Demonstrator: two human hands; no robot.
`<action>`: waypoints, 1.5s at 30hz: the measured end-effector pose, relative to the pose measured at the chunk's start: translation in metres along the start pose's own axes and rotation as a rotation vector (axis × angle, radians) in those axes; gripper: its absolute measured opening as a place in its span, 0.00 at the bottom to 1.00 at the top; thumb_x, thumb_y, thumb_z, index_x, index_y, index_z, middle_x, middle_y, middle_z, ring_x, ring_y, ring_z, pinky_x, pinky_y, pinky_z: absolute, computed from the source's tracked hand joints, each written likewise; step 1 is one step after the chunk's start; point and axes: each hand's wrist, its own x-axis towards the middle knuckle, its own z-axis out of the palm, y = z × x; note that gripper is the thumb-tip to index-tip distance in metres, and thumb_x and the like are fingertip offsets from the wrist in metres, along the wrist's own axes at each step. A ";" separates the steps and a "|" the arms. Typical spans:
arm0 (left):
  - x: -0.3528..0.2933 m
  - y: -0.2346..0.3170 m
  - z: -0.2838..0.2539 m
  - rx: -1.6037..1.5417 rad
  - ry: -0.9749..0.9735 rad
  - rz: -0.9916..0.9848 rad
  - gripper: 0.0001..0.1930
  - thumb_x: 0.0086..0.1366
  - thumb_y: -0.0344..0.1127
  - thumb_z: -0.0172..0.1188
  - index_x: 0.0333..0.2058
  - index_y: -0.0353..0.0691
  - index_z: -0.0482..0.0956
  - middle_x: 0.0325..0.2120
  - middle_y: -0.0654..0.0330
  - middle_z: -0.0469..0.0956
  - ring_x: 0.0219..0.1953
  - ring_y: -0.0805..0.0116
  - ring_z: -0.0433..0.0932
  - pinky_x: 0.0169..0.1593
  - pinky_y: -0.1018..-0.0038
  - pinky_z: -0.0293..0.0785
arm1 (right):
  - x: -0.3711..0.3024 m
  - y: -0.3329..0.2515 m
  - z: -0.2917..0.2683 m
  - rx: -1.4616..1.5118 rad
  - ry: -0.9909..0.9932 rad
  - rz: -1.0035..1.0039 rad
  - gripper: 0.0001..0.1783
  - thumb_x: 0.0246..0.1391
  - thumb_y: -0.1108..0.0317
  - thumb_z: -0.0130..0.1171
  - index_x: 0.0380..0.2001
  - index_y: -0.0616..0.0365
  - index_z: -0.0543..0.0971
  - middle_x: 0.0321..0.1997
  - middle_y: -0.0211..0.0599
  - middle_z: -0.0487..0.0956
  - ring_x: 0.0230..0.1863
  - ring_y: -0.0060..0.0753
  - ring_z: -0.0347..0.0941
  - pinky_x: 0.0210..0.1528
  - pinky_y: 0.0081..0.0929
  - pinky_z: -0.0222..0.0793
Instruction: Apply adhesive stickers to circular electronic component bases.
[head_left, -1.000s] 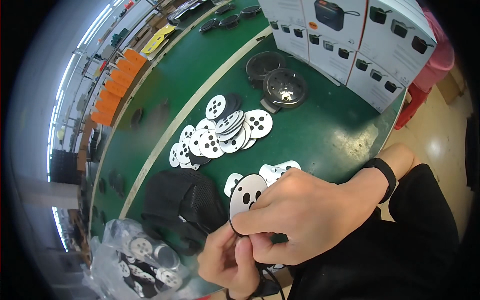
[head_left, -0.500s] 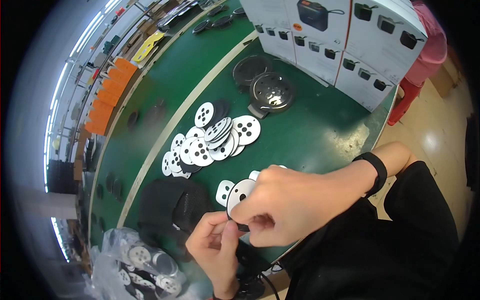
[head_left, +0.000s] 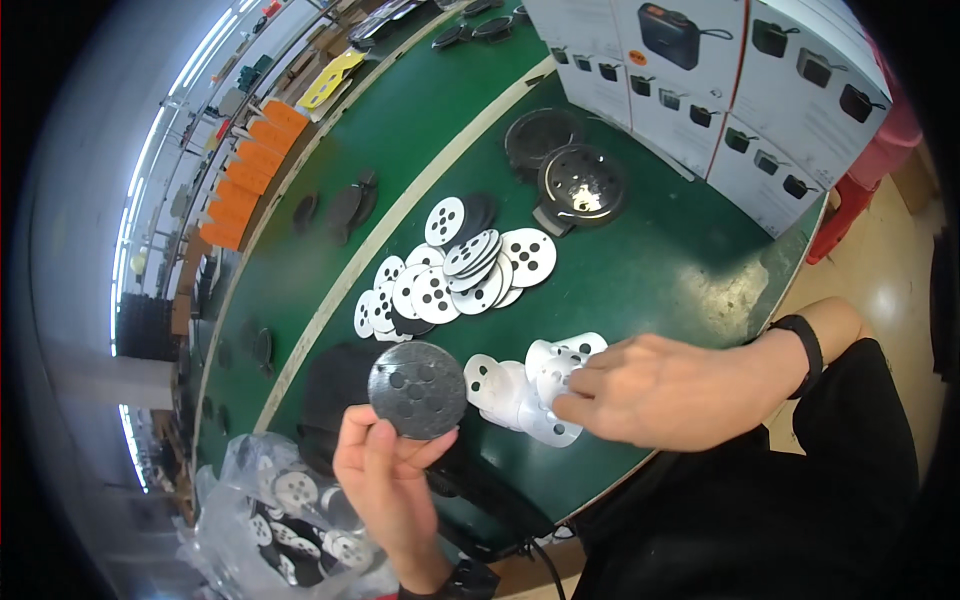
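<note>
My left hand (head_left: 395, 475) holds up a thin black disc (head_left: 417, 392) with several round holes, gripping its lower edge between thumb and fingers. My right hand (head_left: 665, 395) has its fingers pinched together at the edge of a curled white sheet with holes (head_left: 555, 365). That sheet lies over a small pile of white and translucent backing pieces (head_left: 510, 395) on the green table (head_left: 640, 265). Farther off sits a heap of round discs (head_left: 435, 295), mostly white with black holes, a few showing black sides.
Two round dark parts (head_left: 583, 187) stand beyond the heap, near large white printed cartons (head_left: 770, 130). At the lower left is a clear plastic bag (head_left: 235, 500) of similar discs. A black mesh-like thing (head_left: 335, 390) lies behind my left hand. Orange bins (head_left: 250, 170) line a far shelf.
My hands have come apart, the right one moving right to the backing pieces. The disc in my left hand was white-faced and now shows a black face.
</note>
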 end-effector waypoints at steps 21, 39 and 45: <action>0.142 -0.042 0.142 1.147 -0.644 0.556 0.40 0.46 0.35 0.68 0.56 0.31 0.58 0.55 0.40 0.60 0.58 0.47 0.60 0.58 0.65 0.59 | -0.077 0.007 -0.068 -0.618 0.914 0.318 0.15 0.28 0.85 0.64 0.25 0.65 0.74 0.24 0.39 0.73 0.23 0.37 0.70 0.23 0.26 0.65; 0.097 0.003 0.116 0.415 -0.508 -0.133 0.11 0.57 0.22 0.55 0.41 0.30 0.71 0.31 0.59 0.76 0.30 0.77 0.76 0.31 0.84 0.74 | -0.099 0.010 -0.047 0.124 0.892 0.469 0.10 0.39 0.81 0.62 0.28 0.59 0.74 0.29 0.37 0.73 0.28 0.31 0.71 0.30 0.24 0.66; 0.023 0.018 0.073 0.160 -0.348 -0.120 0.21 0.59 0.21 0.49 0.51 0.26 0.59 0.41 0.44 0.74 0.39 0.60 0.78 0.40 0.68 0.79 | -0.071 0.003 -0.034 0.625 0.576 0.295 0.07 0.47 0.74 0.61 0.31 0.61 0.73 0.28 0.32 0.75 0.30 0.32 0.72 0.48 0.39 0.65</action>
